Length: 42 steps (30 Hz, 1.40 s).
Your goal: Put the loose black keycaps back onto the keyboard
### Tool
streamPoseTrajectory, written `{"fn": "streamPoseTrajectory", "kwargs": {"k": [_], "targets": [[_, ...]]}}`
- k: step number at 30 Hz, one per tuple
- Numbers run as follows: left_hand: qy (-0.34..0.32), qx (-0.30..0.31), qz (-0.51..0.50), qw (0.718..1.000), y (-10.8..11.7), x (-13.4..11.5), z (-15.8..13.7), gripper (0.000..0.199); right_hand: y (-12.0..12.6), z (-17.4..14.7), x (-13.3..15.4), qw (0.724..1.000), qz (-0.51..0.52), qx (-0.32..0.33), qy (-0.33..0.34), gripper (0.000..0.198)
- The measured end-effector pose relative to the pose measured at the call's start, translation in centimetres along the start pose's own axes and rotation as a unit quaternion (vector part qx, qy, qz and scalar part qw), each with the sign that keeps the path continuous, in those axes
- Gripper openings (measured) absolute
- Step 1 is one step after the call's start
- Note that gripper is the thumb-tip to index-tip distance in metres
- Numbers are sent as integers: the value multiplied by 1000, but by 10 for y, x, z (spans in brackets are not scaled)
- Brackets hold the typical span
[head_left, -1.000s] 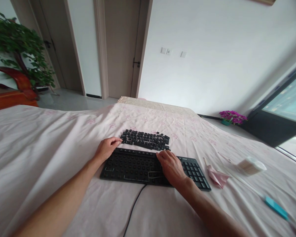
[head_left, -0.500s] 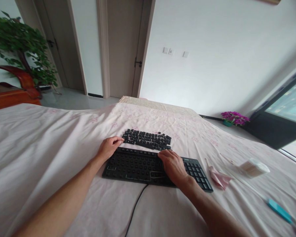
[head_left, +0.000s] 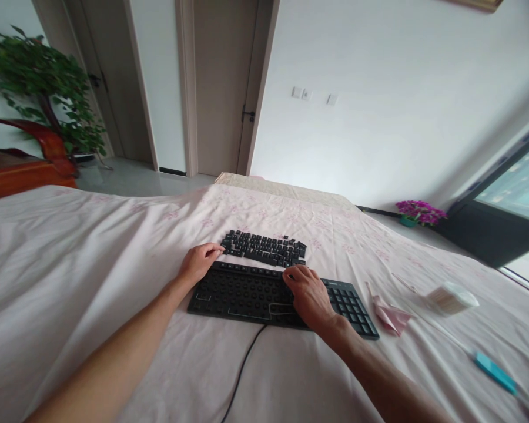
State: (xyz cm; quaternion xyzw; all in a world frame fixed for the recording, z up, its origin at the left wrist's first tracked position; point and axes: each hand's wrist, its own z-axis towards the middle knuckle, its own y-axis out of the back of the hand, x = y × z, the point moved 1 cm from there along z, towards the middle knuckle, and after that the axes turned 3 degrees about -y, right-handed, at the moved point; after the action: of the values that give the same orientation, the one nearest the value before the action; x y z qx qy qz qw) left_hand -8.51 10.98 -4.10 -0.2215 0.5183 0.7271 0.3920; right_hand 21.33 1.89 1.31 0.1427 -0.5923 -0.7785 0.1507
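A black keyboard lies on the bedsheet, its main section bare of caps, with keys still on its number pad and top row. Behind it, a cluster of loose black keycaps is set out in rows. My left hand is at the left end of the cluster, thumb and index finger pinched together; anything between them is too small to see. My right hand rests across the keyboard's right-middle part. Its fingers are curled together at the top key row, and what they grip is hidden.
A black cable runs from the keyboard toward me. On the right lie a pink cloth, a clear container of cotton swabs and a blue-handled tool. The patterned sheet is wrinkled on the left.
The view has shifted slightly. The keyboard's left end has moved a little away from me and to the right. Both hands stay in nearly the same places, fingers still closed.
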Motion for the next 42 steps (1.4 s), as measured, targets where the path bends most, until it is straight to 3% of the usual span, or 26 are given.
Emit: {"fn": "streamPoseTrajectory", "kwargs": {"k": [9,20,31,37,42], "targets": [[5,-3,4,1000,0,0,0,29,-5,15,-25,992,117,-31,-46,32],[3,-3,-9,1000,-1,3,0,29,-6,10,-21,989,140,-37,-39,25],[-4,0,-12,1000,-4,9,1,29,-1,15,-19,995,89,-1,-48,20],[-9,2,-10,1000,-3,8,1,29,-10,14,-31,988,130,-23,-83,21],[-4,0,-6,1000,-2,5,1,28,-15,15,-35,986,153,-31,-65,19]]}}
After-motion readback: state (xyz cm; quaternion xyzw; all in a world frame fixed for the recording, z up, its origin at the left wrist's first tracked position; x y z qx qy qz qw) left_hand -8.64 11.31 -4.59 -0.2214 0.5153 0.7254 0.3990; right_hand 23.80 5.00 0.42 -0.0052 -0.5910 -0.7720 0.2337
